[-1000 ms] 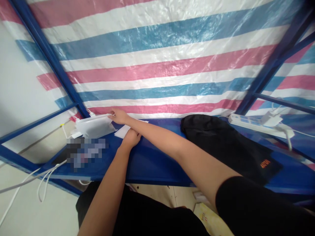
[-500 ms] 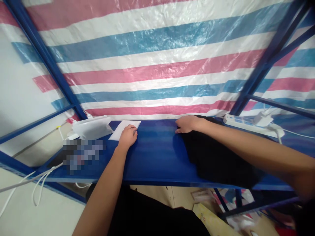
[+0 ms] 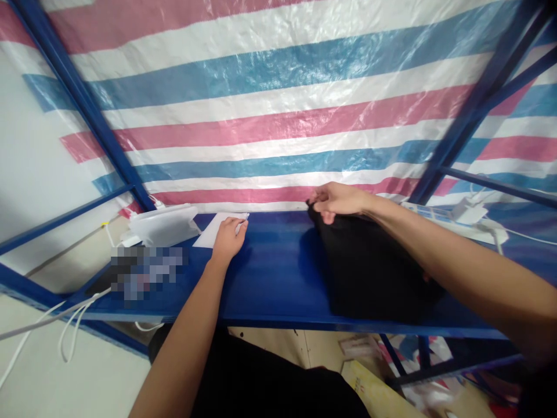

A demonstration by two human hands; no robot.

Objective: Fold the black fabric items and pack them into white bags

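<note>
My right hand [image 3: 337, 200] is closed on the far left corner of a black cloth [image 3: 374, 267], its fingers pinching the bunched edge. That corner is raised above the blue shelf [image 3: 270, 278], while the rest of the cloth hangs and drapes toward the shelf's front edge on the right. My left hand [image 3: 230, 237] rests over the right side of some white paper [image 3: 209, 233], thumb apart from the fingers. The fingertips are partly hidden, and I see nothing held in them.
A white folded sheet or box [image 3: 165, 226] stands at the left, near white cables [image 3: 73, 322] and a pixelated patch. On the right lies a white power strip [image 3: 474, 229] with a plugged-in adapter. Blue metal posts [image 3: 104, 139] frame a striped plastic sheet [image 3: 278, 116] behind.
My right hand has risen from the shelf, lifting the cloth's far left corner. The cloth's near edge has drawn back slightly. My left hand has shifted a little to the right on the paper.
</note>
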